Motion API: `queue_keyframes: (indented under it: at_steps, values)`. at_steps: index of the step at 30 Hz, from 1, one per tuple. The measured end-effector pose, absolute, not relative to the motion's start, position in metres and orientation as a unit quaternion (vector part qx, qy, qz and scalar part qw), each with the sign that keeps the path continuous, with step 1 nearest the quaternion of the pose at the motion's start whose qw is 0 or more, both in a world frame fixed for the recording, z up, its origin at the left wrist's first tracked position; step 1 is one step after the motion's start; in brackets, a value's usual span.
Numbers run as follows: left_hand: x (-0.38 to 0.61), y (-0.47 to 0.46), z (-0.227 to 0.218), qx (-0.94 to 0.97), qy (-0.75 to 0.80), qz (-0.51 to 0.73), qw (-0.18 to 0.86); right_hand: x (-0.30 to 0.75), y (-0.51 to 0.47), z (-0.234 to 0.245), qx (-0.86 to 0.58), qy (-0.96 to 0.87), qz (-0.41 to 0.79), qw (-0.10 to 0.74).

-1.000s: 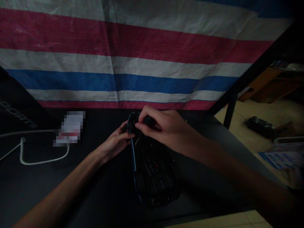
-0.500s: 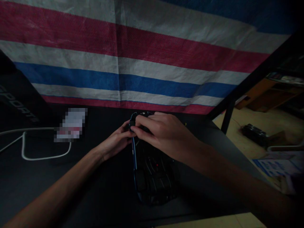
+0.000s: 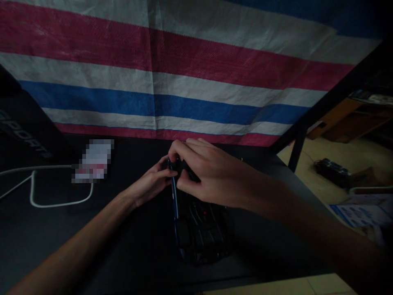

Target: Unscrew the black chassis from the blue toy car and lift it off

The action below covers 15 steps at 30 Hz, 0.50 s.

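Left grip pinching toy car, right grip loosely curled over it

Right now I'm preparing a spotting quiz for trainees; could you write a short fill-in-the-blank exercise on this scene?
1. The toy car has a ____ edge beside the left hand.
2. The hand arching over the underside is the person's ____ one.
3. The small dot on the underside is ____.
4. The dark object at far left bears the word ____.

Missing words: blue; right; red; SPORTS.
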<state>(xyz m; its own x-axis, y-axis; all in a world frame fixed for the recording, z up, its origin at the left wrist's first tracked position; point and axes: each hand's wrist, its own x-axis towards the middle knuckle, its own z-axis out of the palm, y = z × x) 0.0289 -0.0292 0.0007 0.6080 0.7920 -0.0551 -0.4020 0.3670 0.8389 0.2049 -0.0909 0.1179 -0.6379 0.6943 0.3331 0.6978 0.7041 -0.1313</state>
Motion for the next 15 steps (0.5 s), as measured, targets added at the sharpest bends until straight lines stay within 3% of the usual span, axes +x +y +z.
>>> queue_keyframes:
  at_steps: [3, 15]
  values:
    - [0.0290, -0.0294, 0.0014, 0.413, 0.235, 0.377, 0.795, 0.2068, -0.0893, 0.1188, -0.405, -0.902, -0.002, 0.146]
    - [0.0290, -0.0300, 0.0031, 0.404, 0.233, 0.373, 0.802, 0.2075, -0.0906, 0.1207, -0.359, -0.916, 0.014, 0.182]
